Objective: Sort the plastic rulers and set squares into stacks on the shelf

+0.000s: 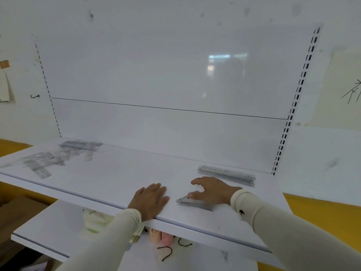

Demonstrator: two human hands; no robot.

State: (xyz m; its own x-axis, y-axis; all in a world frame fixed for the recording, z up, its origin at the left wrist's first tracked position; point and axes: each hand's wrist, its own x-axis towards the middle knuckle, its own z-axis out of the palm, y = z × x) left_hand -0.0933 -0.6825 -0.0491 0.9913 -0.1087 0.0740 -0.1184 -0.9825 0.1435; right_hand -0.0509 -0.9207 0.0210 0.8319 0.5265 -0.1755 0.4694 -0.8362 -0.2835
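On the white shelf [117, 173], the left hand [150, 198] lies flat near the front edge, fingers straight, its grip holding nothing. The right hand [211, 189], just beside it, presses its thumb on a stack of clear plastic set squares [192, 202]. A stack of clear plastic rulers [227, 174] lies toward the back right corner; a loose unsorted pile of clear rulers and set squares [56, 157] spreads over the left end.

White shelf [121, 178] in front of me. Loose clear rulers and set squares [58, 155] at 10 o'clock, stacked rulers [227, 174] at 2, set squares stack [193, 202] under my right palm.
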